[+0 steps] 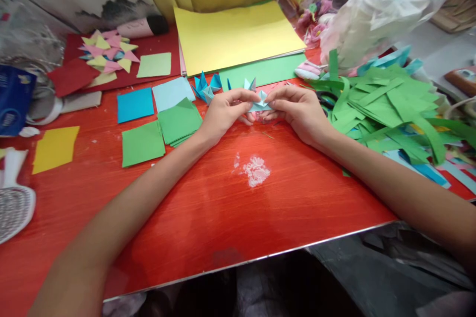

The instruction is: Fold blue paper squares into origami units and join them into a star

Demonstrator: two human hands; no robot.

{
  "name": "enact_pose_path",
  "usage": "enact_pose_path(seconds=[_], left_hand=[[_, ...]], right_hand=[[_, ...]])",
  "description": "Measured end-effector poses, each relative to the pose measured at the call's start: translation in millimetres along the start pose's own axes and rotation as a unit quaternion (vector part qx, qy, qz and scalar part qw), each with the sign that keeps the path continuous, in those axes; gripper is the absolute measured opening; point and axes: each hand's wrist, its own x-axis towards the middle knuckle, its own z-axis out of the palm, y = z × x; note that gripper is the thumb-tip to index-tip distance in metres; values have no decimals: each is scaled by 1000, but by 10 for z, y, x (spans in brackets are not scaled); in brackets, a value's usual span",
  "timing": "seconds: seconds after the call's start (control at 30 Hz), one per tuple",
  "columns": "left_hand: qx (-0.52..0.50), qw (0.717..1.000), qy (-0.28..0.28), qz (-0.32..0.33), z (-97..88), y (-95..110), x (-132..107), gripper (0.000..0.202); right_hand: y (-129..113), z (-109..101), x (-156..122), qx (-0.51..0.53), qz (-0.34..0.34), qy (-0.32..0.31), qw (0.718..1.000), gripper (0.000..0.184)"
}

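Note:
Between both hands, above the red tabletop [223, 208], is a small light blue folded paper piece [261, 104]. My left hand [226, 111] pinches its left side between thumb and fingers. On the right side, my right hand [297, 109] pinches it the same way. The fingertips cover much of the piece, so its full shape is hidden. Just behind the hands stand blue folded paper pieces [206, 88]. A stack of green paper squares [180, 121] lies left of my left wrist, with another green square pile [143, 143] beside it.
Cut green paper strips [390, 104] are heaped at the right, near scissors [327, 99]. Yellow sheets [238, 37] lie at the back. Blue squares [135, 105], a yellow square [55, 148] and a folded paper flower [109, 52] are at left. A white smear [256, 171] marks the table.

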Motion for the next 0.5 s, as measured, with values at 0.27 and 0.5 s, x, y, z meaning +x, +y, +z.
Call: enact_pose_path(seconds=[0.27, 0.5], left_hand=[[0, 1000, 13, 14, 12, 20, 0, 18], [10, 1000, 8, 27, 44, 53, -32, 21]], right_hand=[[-42, 31, -7, 17, 16, 8, 1000, 4], [-1, 11, -2, -11, 13, -7, 1000, 9]])
